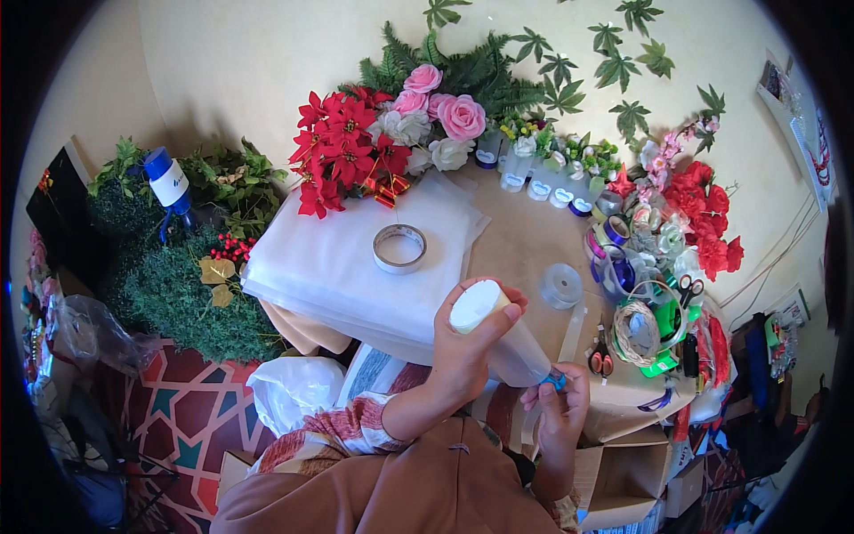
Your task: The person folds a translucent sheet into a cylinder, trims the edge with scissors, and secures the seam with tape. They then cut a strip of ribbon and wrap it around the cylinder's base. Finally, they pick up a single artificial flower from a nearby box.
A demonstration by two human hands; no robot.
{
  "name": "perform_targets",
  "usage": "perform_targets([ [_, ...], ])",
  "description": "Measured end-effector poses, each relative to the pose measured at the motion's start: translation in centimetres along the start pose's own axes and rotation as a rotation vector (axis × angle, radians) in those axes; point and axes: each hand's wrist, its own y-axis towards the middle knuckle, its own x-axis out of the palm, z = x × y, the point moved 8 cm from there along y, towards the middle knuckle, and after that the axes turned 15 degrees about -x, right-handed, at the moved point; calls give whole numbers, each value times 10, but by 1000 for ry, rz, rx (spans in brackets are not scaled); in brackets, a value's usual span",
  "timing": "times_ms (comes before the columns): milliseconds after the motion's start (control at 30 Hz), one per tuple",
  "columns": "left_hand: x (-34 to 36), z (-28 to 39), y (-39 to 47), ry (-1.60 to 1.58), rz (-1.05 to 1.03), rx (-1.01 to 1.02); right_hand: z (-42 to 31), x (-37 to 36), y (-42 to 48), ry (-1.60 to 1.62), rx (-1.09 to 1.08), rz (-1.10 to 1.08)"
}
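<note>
My left hand (470, 334) grips a tilted translucent plastic cylinder (517, 354), its round white end (477, 304) up toward the table. At the cylinder's lower end, my right hand (564, 400) pinches a small blue piece (555, 380), perhaps ribbon; its exact form is too small to tell. Behind the hands, a roll of tape (399, 248) rests on a stack of white translucent sheets (333, 267). To the right lie a spool of pale ribbon (561, 286), with a strip trailing toward me, and small scissors (601, 360) with red and black handles.
Red poinsettias (340, 140), pink roses (460, 117) and small potted artificial flowers (514, 173) line the table's back. A wicker basket (637, 334), ribbon rolls and more scissors (690, 288) crowd the right side. Greenery (200, 300) stands left; an open cardboard box (624, 474) sits low right.
</note>
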Motion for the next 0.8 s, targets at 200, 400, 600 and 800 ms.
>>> perform_targets([
  [200,-1,-2,2,47,-9,-26,2,0,0,22,30,20],
  [400,10,9,-3,366,-124,142,5,-5,1,108,109,7],
  [600,16,23,-13,598,-146,381,10,-7,-3,215,216,25],
  [800,18,30,-16,736,-148,443,7,-8,-3,199,213,42],
])
